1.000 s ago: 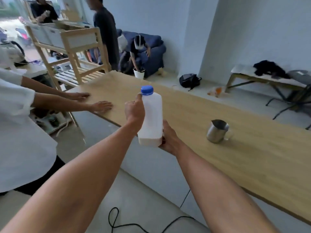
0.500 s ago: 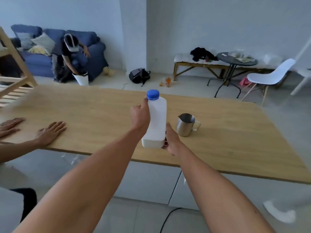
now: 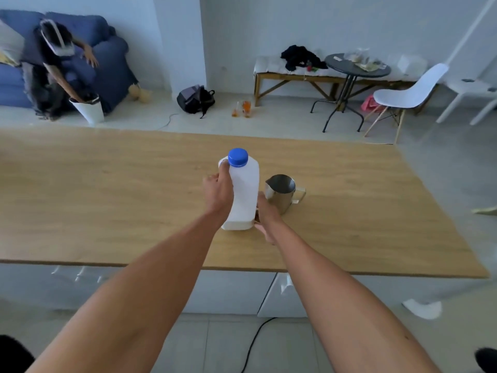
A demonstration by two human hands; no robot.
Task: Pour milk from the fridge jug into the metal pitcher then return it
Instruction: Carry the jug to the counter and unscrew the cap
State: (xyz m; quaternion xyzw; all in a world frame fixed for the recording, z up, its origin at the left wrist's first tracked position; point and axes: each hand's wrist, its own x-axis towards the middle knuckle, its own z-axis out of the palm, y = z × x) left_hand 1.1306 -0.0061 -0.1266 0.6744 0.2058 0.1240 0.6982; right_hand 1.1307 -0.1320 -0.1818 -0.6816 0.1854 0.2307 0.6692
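At the centre of the frame, a white milk jug [image 3: 243, 192] with a blue cap [image 3: 238, 157] is held upright, its base at or just above the wooden desk [image 3: 107, 197]; contact cannot be told. The left hand [image 3: 218, 192] is wrapped around the jug's left side. The right hand [image 3: 265, 215] is pressed to its lower right side, with its fingers hidden. A metal pitcher [image 3: 282, 192] stands on the desk just right of the jug.
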